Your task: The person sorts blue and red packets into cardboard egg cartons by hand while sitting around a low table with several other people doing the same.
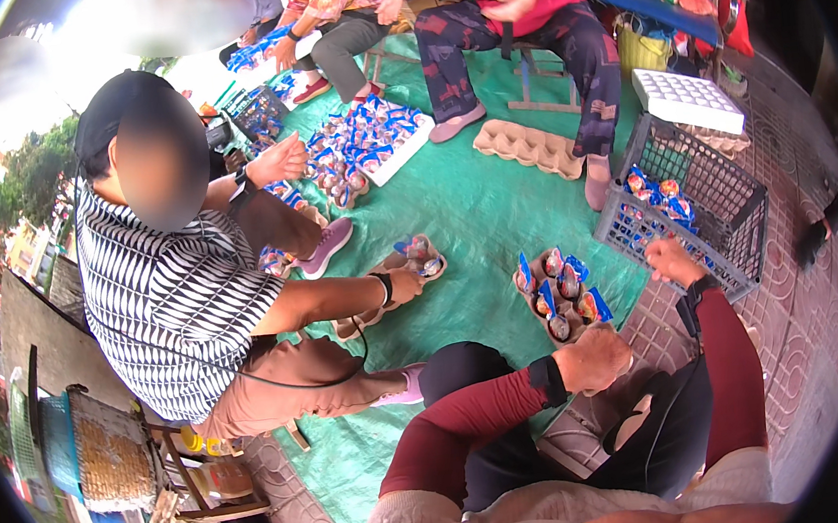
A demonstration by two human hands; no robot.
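My left hand (593, 358), fingers curled, is at the near end of a pulp egg carton (553, 294). Whether it grips the carton or something else is hidden by the back of the hand. In that carton's cups stand several egg-shaped items in blue-and-clear plastic wrappers (573, 274). My right hand (675, 261) is raised beside the near rim of a grey plastic crate (729, 212), its fingers bent, and what they hold, if anything, cannot be made out. More wrapped items (671, 198) lie inside the crate.
A green tarp (459, 206) covers the paving. At left a person (174, 283) touches another carton (430, 257). A white tray (401, 147) of wrapped items lies farther off. Opposite sits a person in red (508, 0), near an unfilled carton (529, 149). White foam tray (689, 100) stands behind the crate.
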